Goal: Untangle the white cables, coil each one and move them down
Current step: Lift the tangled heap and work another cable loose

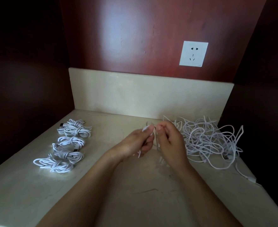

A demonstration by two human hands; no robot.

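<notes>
Over the middle of the pale stone countertop (135,202), both hands are raised close together, working 1 white cable (145,128). The left hand (135,143) has its fingers curled round the cable, with the thumb pressing a white stretch of it against the forefinger and a short piece poking out below the palm. The right hand (169,140) also has its fingers curled, pinching the cable between thumb and forefinger just beside the left thumb. The strands hanging between the 2 hands are blurred, so how they loop cannot be told.

To the right, against the far corner, lies the tangled pile (208,140) of loose white cables – 1 strand trails off toward the near right edge of the counter. Well apart on the left, the coiled bundles (69,141) lie in a row running from far to near, each wrapped round its own middle.

Behind stands a cream backsplash (151,95), and above it a red-brown wall panel (126,38) carrying a white wall socket (193,53) with 5 openings – a tiny mark in its lower right corner is too small to read.
</notes>
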